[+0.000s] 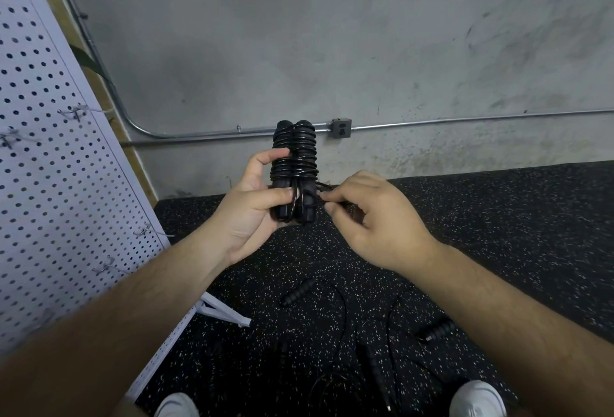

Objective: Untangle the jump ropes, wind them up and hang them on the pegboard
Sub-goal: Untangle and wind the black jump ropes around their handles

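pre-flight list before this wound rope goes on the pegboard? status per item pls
1. Left hand grips both handles of the bundle: ok.
2. Cord coiled snugly round the handles: ok.
3. Loose end secured: not ok; the right hand pinches it beside the bundle's lower part, untucked.
4. Free hook on the pegboard: ok, bare.
5. Loop on the bundle to hang it by: cannot tell.
6. Other ropes wound: not ok, loose on the floor.
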